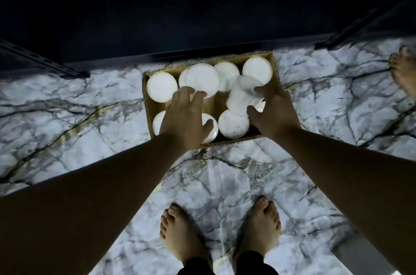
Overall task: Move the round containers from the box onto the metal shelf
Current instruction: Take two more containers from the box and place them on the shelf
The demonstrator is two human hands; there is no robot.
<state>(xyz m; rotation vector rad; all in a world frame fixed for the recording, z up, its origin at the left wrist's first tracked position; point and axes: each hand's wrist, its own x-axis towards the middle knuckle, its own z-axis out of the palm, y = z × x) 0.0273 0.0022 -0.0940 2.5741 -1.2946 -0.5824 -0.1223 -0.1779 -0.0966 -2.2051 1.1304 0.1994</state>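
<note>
Two hands reach down into a cardboard box (147, 103) that sits on the marble-patterned floor (67, 117), its far edge just under the dark front lip of the metal shelf (202, 16). I count roughly eight round containers (161, 87) with white lids in the box, most of them standing upright in two loose rows; the glare on the lids makes an exact count uncertain.

My right hand (273, 115) is wrapped around one container (240, 97) that is tipped over, its lid end pointing away from me and toward the shelf. The fingers curl over its far side and the thumb presses its near side, so the grip is closed on it. It lies across the gap between the back row and a speckled lid (233, 124) in the front row, touching that lid.

My left hand (183, 121) is spread open, palm down, fingers fanned over the left half of the box. The fingertips rest at the edge of a large lid (202, 79) in the back row, and the thumb lies on a front-row lid (212, 127). It holds nothing that I can see.

My bare feet (180, 229) stand on the floor near the box, and another bare foot (403, 72) shows at the right edge.
</note>
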